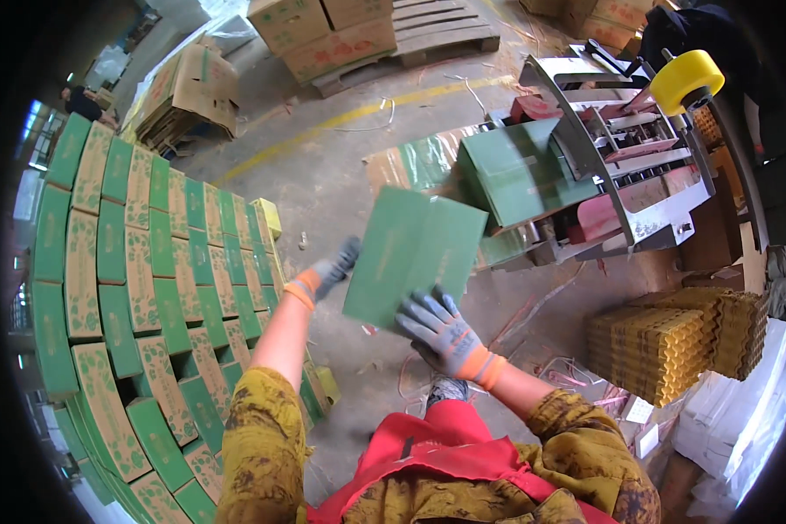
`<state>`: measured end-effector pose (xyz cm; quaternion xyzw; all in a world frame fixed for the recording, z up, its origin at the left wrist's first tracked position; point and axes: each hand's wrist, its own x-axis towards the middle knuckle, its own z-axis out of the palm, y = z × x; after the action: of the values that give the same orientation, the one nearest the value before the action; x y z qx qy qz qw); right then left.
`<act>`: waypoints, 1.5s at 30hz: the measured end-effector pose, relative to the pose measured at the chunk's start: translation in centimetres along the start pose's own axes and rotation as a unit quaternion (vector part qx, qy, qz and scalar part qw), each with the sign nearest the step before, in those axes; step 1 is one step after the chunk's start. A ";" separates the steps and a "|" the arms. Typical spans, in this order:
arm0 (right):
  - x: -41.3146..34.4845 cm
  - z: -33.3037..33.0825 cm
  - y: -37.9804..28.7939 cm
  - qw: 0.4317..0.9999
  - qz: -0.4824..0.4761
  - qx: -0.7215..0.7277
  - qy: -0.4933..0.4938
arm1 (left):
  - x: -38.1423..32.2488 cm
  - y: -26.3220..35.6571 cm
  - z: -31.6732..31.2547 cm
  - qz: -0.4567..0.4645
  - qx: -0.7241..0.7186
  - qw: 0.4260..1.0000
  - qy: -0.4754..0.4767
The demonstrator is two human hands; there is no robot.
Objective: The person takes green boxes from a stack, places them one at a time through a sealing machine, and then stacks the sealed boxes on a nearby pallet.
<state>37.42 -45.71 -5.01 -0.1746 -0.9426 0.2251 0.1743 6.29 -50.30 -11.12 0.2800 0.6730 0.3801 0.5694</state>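
A closed green cardboard carton (412, 252) is tilted in front of me, above the floor. My right hand (442, 334), in a grey glove with an orange cuff, grips its near edge with the fingers spread over the top face. Beside the carton's left edge is my left hand (334, 268), gloved the same way and blurred; whether it touches the carton cannot be made out. Just beyond, another green carton (521, 173) lies in the carton sealing machine (629, 144), partly under its frame. The underside of the nearer carton is hidden.
Stacked green and brown cartons (164, 295) form a wall at left. Brown egg trays (655, 340) and a white wrapped bundle (727, 412) stand at right. Cartons (337, 39) sit on a wooden pallet (445, 29) behind. Loose straps (530, 321) litter the floor. Another person (701, 46) stands beyond the machine.
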 end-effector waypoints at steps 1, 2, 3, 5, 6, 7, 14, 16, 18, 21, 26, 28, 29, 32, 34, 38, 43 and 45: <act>0.0 -1.9 1.6 0.995 -0.008 0.095 0.036 | 1.0 0.7 2.0 -0.031 0.026 0.991 -0.129; 0.2 -3.7 3.3 0.979 -0.017 0.191 0.072 | 1.0 1.2 3.2 -0.039 0.024 0.990 -0.130; 1.7 -6.0 6.7 0.980 -0.022 0.123 0.156 | 0.1 2.6 5.1 -0.045 0.014 0.994 -0.099; 4.9 -7.7 11.6 0.953 0.164 -0.093 0.236 | -2.6 3.2 7.7 -0.060 0.004 0.997 -0.057; 6.0 -8.6 14.3 0.942 0.253 -0.133 0.175 | -3.9 3.1 9.6 0.027 -0.036 0.999 0.014; 6.3 -8.7 16.3 0.920 0.338 -0.169 0.108 | -4.8 3.1 10.8 0.112 -0.074 0.987 0.089; -2.1 -8.7 14.4 0.965 0.233 -0.117 0.027 | -13.4 7.0 10.5 0.296 0.356 0.833 0.301; -3.6 -9.5 14.0 0.975 0.204 -0.088 0.007 | -14.4 6.8 9.8 0.292 0.369 0.826 0.311; -5.7 -9.2 14.4 0.980 0.186 -0.069 0.015 | -14.6 7.2 9.7 0.294 0.373 0.818 0.323; -8.5 -10.5 15.4 0.985 0.168 -0.037 -0.007 | -14.1 7.2 9.4 0.298 0.345 0.821 0.344; -11.3 -7.9 16.3 0.773 0.373 0.412 0.307 | -12.5 8.5 11.5 0.190 -0.096 0.922 0.324; -10.6 -7.0 16.5 0.666 0.420 0.555 0.267 | -12.3 6.2 8.8 0.166 0.072 0.912 0.369; -10.5 -6.0 17.0 0.657 0.433 0.574 0.228 | -11.9 5.2 7.7 0.132 0.234 0.875 0.403; -8.9 -8.7 15.5 0.664 0.411 0.587 0.213 | -13.5 6.7 7.4 0.177 0.175 0.878 0.409; -9.4 -9.5 13.9 0.648 0.368 0.633 0.210 | -15.6 8.1 7.7 0.211 0.134 0.875 0.414; -9.3 -11.7 9.8 0.646 0.283 0.685 0.183 | -23.0 10.5 7.3 0.207 0.008 0.886 0.414; -6.7 -11.5 4.1 0.593 0.207 0.768 0.124 | -35.9 5.8 6.0 0.264 -0.148 0.825 0.477; -4.5 -11.8 0.5 0.610 0.150 0.773 0.090 | -42.4 0.7 4.6 0.328 -0.178 0.811 0.450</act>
<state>46.28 -42.87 3.51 -0.1337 -0.3589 0.8763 0.2924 19.01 -83.39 12.67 0.1757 0.6428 0.7409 0.0840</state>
